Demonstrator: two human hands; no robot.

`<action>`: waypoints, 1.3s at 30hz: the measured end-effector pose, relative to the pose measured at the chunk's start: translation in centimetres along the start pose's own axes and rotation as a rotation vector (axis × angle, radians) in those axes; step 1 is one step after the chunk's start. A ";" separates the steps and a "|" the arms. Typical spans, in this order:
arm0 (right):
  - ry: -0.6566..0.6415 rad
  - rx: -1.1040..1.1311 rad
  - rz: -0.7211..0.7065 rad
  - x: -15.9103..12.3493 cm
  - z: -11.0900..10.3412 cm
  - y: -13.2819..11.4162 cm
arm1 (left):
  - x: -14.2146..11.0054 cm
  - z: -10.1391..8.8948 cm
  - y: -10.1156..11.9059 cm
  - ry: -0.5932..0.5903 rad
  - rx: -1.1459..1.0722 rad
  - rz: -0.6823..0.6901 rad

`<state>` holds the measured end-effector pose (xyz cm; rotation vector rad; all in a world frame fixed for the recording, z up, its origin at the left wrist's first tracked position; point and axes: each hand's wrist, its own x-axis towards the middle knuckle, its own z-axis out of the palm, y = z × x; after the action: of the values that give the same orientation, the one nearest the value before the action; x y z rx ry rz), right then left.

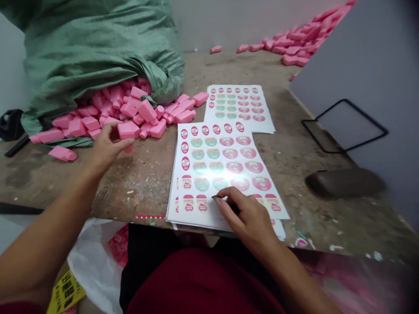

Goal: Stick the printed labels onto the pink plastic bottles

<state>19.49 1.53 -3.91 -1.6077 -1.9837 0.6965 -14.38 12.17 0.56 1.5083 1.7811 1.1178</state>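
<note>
On the scarred surface (59, 183), a green woven sack (98, 56) spills bottles. My left hand (109, 146) closes on a pink bottle (128, 130) lying crosswise; my right hand (247, 220) curls on the label sheets (225, 165), grip unclear.

the word "baby" shows on the labels (192, 203) in the bottom row of the sheet (209, 170); the characters on the yellow packet (65, 292) are too blurred to read.

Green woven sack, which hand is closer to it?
Left. The left hand is just in front of the sack, among spilled pink bottles; the right hand is much farther away, resting on the label sheets.
</note>
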 end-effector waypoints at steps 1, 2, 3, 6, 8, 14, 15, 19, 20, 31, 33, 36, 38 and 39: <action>0.002 -0.060 -0.023 0.1 0.1 -0.1 | -1.7 1.3 0.5 -0.044 -0.222 -0.109; 0.000 -0.115 -0.043 0.2 0.2 -0.2 | -3.4 2.7 1.0 -0.123 -0.496 -0.260; 0.004 -0.165 -0.060 0.4 0.2 -0.3 | -5.1 4.2 1.5 -0.184 -0.721 -0.391; 0.002 -0.264 -0.085 0.8 0.4 -0.5 | -9.1 8.3 3.3 -0.365 -1.081 -0.652; -0.008 -0.291 -0.092 1.0 0.5 -0.5 | -10.5 10.3 4.2 -0.419 -1.170 -0.717; 0.012 -0.311 -0.109 0.9 0.8 -0.4 | -11.6 12.8 4.8 -0.289 -1.145 -0.688; 0.017 -0.314 -0.117 0.9 0.8 -0.4 | -11.7 12.9 4.7 -0.285 -1.144 -0.687; 0.037 -0.321 -0.162 0.9 0.9 -0.2 | -11.8 13.0 4.6 -0.285 -1.147 -0.672; 0.045 -0.324 -0.174 0.9 0.9 -0.2 | -11.8 13.0 4.5 -0.287 -1.150 -0.668; 0.084 -0.483 -0.256 1.3 1.4 -0.3 | -11.9 13.0 4.5 -0.318 -1.183 -0.647; 0.092 -0.495 -0.250 1.3 1.5 -0.4 | -11.9 12.9 4.5 -0.326 -1.176 -0.654; 0.082 -0.431 -0.203 1.2 1.6 -0.1 | -11.8 12.9 4.5 -0.325 -1.188 -0.667; 0.063 -0.359 -0.167 1.2 1.5 0.1 | -11.7 12.9 4.4 -0.322 -1.200 -0.680; 0.057 -0.331 -0.157 1.2 1.4 0.3 | -11.6 12.9 4.3 -0.322 -1.201 -0.687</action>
<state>18.51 2.59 -5.10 -1.6056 -2.2422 0.2680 1.07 4.12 -3.45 0.2779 0.8965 1.1187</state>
